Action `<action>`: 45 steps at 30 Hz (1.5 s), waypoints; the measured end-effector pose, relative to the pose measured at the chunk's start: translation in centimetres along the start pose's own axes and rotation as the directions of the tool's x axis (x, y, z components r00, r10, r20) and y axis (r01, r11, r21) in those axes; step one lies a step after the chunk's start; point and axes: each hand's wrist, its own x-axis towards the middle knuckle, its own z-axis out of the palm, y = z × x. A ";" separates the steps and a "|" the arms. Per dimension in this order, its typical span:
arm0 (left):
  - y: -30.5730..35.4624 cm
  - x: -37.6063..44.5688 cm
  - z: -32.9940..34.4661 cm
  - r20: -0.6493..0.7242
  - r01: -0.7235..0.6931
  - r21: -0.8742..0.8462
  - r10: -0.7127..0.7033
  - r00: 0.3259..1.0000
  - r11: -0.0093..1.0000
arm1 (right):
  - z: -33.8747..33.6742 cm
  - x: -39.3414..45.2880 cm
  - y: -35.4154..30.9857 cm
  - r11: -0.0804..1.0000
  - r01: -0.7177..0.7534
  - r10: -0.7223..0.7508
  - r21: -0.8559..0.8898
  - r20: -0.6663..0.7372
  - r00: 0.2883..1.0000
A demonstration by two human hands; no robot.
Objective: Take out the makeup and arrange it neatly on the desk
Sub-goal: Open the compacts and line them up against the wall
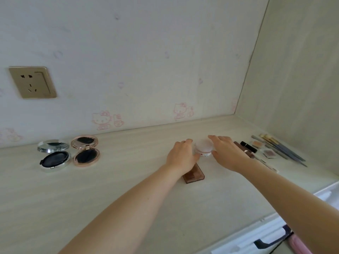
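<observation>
A small round clear jar with a pale pink lid [204, 147] stands on the light wood desk [113, 180] near the back. My left hand [180, 155] touches its left side and my right hand [226, 153] its right side, with the fingers only slightly bent. A brown rectangular palette [194, 174] lies just under my left wrist, partly hidden. Two open compacts rest at the left: a silver one [54, 155] and a rose-gold one [85, 150]. To the right lie dark lipstick tubes [247, 148], small eyeshadow pans [264, 148] and several brushes [282, 149].
The back wall bears cartoon wallpaper and a gold power socket [33, 82]. A side panel [297, 79] closes the desk on the right. Below the desk's front edge at lower right is a white surface with a dark strap [275, 239] and something pink.
</observation>
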 end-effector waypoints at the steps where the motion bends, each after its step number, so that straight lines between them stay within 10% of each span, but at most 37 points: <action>1: 0.1 0.5 0.3 0.021 0.027 -0.033 -0.026 0.999 0.999 | 0.2 0.5 0.3 1.000 -0.005 0.005 -0.001 0.007 1.000; 23: 0.4 1.5 0.6 -0.018 0.070 -0.364 -0.082 0.996 0.929 | 0.8 0.6 -0.4 0.992 0.029 -0.018 0.120 -0.087 0.996; 45: -6.4 -9.8 -10.1 0.112 0.138 -0.989 -0.347 0.931 0.052 | -2.8 -3.8 -15.4 0.895 0.245 -0.195 0.373 -0.166 0.967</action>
